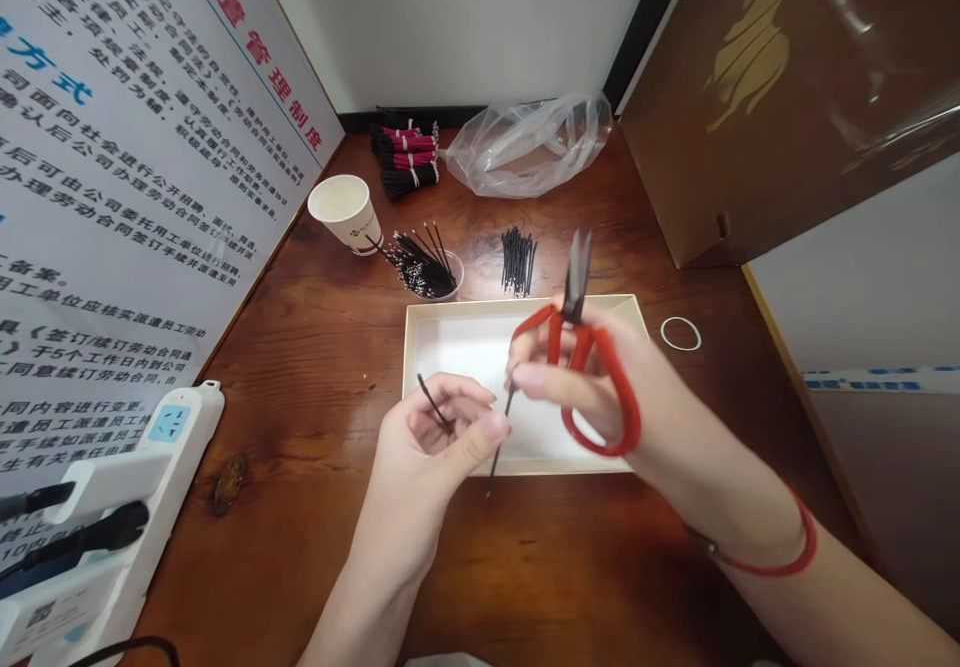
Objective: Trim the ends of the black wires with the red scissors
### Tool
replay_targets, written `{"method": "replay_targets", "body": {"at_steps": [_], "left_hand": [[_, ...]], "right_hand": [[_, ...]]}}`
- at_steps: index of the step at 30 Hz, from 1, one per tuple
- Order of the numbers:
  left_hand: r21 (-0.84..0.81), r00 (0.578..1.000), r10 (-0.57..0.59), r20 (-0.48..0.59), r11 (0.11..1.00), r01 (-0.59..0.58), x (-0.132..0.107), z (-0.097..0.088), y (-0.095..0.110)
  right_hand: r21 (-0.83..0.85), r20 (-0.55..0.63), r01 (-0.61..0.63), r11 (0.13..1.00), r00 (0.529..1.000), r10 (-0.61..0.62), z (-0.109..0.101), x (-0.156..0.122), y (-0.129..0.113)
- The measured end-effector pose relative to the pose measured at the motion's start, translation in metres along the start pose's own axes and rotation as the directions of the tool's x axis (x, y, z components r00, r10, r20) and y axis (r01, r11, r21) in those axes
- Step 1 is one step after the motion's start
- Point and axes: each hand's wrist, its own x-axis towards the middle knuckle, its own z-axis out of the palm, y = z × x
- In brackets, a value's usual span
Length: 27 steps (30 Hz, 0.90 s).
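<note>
My right hand [592,387] grips red-handled scissors [581,347], blades closed and pointing away from me, and also pinches a thin black wire [501,437] that hangs down over the front edge of a shallow cream tray [450,322]. My left hand [435,442] is curled, holding another short black wire [433,405] between its fingers, its thumb tip close to the right hand's wire. Both hands hover above the tray's near edge.
On the wooden table: a paper cup [345,212], a small bowl of black wires [427,267], a loose wire bunch [517,259], tied wire bundles [406,157], a plastic bag [532,147], a rubber band [681,333], a power strip [112,507]. A poster board stands left, a cardboard box right.
</note>
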Motion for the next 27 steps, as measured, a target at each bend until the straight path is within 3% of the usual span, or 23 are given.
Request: {"method": "replay_targets", "body": {"at_steps": [2,4,7,12,17,22,27], "left_hand": [[0.007,0.999,0.015,-0.039,1.0,-0.015,0.002,0.001,-0.002],[-0.02,0.999,0.024,-0.04,0.999,-0.025,0.004,0.002,-0.004],[0.029,0.999,0.044,0.023,0.999,-0.044,0.005,0.002,-0.006],[0.107,0.998,-0.018,0.056,0.994,0.012,0.006,0.001,-0.008],[0.051,0.999,-0.027,0.036,0.998,0.025,0.006,0.001,-0.01],[0.169,0.998,0.059,-0.015,0.984,-0.056,0.005,0.001,-0.009],[0.189,0.99,0.107,-0.094,0.978,-0.088,0.007,-0.001,-0.011]], "right_hand": [[-0.178,-0.142,0.114,0.977,0.98,-0.14,-0.016,0.019,-0.016],[-0.354,-0.297,0.161,0.921,0.915,-0.273,-0.033,0.046,-0.03],[-0.535,-0.433,-0.059,0.843,0.875,-0.214,-0.052,0.093,-0.034],[-0.677,-0.466,-0.185,0.713,0.857,-0.22,-0.06,0.14,-0.006],[-0.721,-0.472,-0.238,0.651,0.857,-0.209,-0.062,0.146,0.006],[-0.69,-0.467,-0.204,0.694,0.859,-0.212,-0.065,0.142,-0.002],[-0.648,-0.394,-0.06,0.759,0.879,-0.267,-0.059,0.093,-0.012]]}}
